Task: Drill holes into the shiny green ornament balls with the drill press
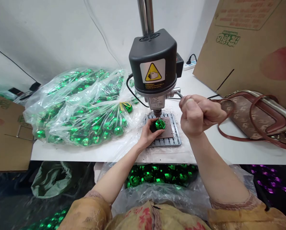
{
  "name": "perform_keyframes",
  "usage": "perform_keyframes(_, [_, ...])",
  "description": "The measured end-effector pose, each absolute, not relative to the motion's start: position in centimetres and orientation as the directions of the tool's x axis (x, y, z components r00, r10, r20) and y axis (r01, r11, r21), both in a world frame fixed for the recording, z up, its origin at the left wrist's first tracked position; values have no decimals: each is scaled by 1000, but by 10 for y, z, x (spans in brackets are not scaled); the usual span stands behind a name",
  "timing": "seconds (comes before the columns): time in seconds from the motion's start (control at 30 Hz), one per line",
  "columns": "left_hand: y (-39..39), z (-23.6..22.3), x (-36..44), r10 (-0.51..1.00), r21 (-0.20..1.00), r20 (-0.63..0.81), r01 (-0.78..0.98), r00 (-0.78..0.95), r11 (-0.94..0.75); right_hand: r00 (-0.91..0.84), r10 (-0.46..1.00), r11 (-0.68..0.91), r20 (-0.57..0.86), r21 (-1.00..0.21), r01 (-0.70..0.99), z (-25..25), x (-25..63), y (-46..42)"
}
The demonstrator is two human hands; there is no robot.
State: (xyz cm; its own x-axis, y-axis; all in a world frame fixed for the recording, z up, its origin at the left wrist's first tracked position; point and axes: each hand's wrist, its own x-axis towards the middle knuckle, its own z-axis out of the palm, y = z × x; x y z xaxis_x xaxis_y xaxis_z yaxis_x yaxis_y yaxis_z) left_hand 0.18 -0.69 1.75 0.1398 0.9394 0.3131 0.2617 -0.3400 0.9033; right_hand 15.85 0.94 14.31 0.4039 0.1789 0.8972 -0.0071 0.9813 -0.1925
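A small black bench drill press point(153, 60) stands at the centre, with a yellow hand-warning label on its front. Under its chuck point(158, 112) sits a shiny green faceted ball point(160, 124), on a brown pad point(169, 129) over the slotted metal base point(178, 140). My left hand point(150, 132) grips the ball from the left, thumb in front and fingers behind. Closed in a fist, my right hand point(198, 115) holds the feed lever point(179, 94) at the press's right side. Dark shavings lie scattered around the base. The drill tip is too small to make out clearly.
A tied clear plastic bag point(80, 108) full of green balls lies left of the press. More green balls point(157, 175) fill a plastic-lined container below the table edge. A patterned handbag point(255, 111) and a large cardboard box point(250, 48) stand at right. Purple balls point(270, 179) show lower right.
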Motion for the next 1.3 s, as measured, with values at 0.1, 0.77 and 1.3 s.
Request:
perform_keyframes(0.1, [-7,17,1,939,906,313,251,143,-340,395,153,986,906,-164,-7,138,159,10])
perform_keyframes(0.77, [-111,9,-1,760,610,533,453,373,-650,452,492,861,744,-494,-123,209,154,11])
perform_keyframes(1.3, [-97,3,-24,669,552,564,382,484,-742,477,472,867,741,-489,-98,202,154,8])
